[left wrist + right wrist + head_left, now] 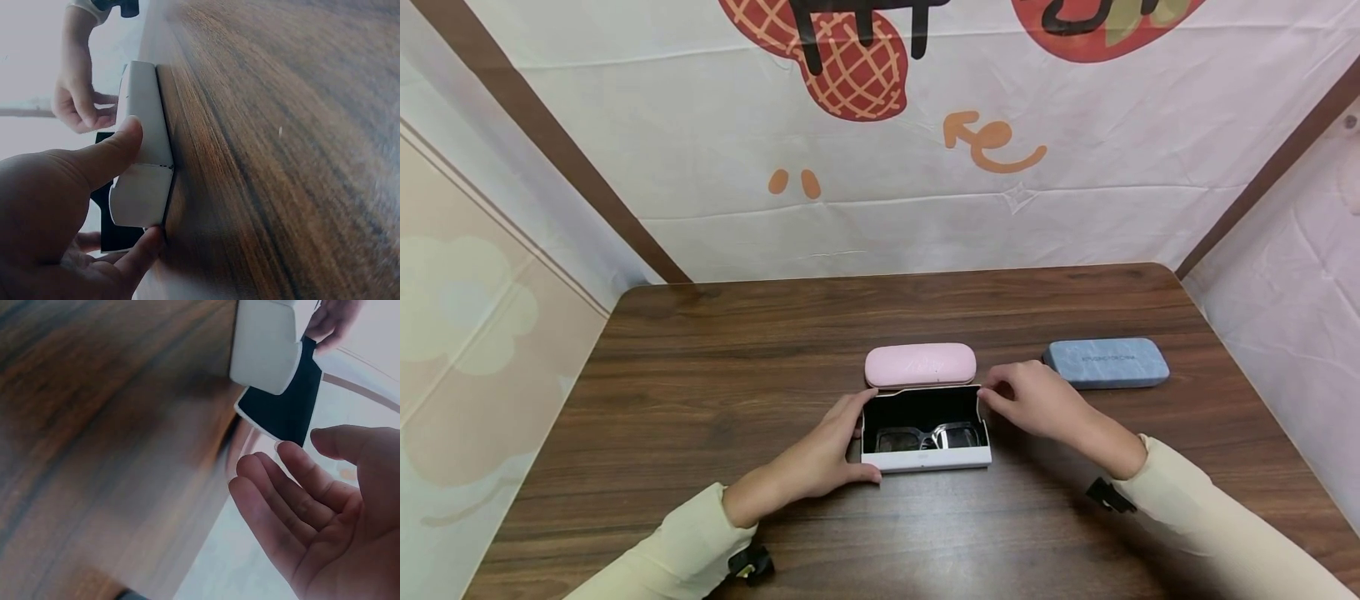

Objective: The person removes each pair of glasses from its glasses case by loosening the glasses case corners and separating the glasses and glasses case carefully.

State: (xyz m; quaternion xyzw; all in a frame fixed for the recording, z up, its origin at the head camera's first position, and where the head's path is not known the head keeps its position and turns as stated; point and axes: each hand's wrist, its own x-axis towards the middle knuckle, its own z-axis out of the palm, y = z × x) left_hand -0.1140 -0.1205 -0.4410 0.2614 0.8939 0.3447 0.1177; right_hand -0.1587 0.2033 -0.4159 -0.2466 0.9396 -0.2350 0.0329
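On the table [715, 367] by the pink case [921, 365], the opened white case [928, 460] is gripped by the left hand [831, 454], while the right hand [1037, 400] is held loosely released at the lid [942, 406].

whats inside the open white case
A pair of glasses lies inside the white case, in front of its raised, black-lined lid. The front wall hides the lower part of the glasses, so the case's floor and anything beneath them cannot be seen.
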